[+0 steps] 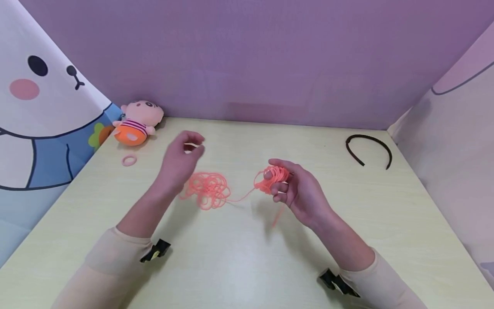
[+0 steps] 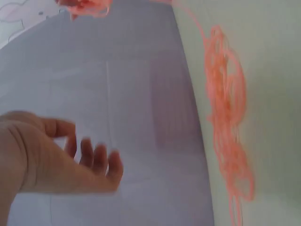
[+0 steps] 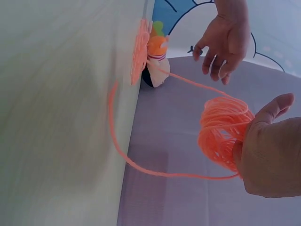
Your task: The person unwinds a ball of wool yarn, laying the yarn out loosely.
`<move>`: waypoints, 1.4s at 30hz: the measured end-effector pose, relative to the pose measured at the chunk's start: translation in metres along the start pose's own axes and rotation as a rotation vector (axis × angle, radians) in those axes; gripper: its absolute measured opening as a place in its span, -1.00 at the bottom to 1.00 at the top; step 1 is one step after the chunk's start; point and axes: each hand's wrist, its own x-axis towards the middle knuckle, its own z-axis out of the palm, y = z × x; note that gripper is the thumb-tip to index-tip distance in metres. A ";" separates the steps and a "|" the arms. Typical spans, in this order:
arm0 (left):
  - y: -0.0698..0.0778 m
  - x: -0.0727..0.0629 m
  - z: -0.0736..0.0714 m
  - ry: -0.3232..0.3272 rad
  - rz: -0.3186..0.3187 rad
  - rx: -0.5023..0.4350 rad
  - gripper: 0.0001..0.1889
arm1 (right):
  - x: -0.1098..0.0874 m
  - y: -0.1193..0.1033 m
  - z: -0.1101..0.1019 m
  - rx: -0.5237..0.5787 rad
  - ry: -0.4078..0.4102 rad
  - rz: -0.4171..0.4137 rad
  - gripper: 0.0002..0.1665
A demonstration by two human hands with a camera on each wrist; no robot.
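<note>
My right hand holds a wound coil of coral-pink cord above the table, its loops around the fingers. A loose cord end hangs from this coil in a curve. From its other side a single strand runs to a loose pile of the same cord lying on the table. My left hand is raised above and beside that pile, fingers loosely bent, with nothing in it. The left wrist view shows the left hand apart from the cord pile.
A plush doll in orange and stripes leans at the back left corner, with a small pink ring in front of it. A dark headband lies at the back right. Purple cloth walls off the table's back edge.
</note>
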 end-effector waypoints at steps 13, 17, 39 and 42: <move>0.000 -0.030 0.043 -0.543 0.100 0.059 -0.93 | -0.001 0.001 0.001 -0.012 -0.005 0.014 -0.54; -0.002 -0.036 0.053 -0.522 0.120 0.048 -0.92 | -0.002 0.002 0.001 -0.010 -0.016 0.015 -0.55; -0.003 -0.031 0.050 -0.433 0.107 0.133 -0.93 | -0.002 -0.002 0.002 -0.005 0.009 0.015 -0.54; -0.006 -0.027 0.047 -0.412 0.089 0.128 -0.93 | -0.002 -0.003 0.003 -0.003 0.013 0.016 -0.54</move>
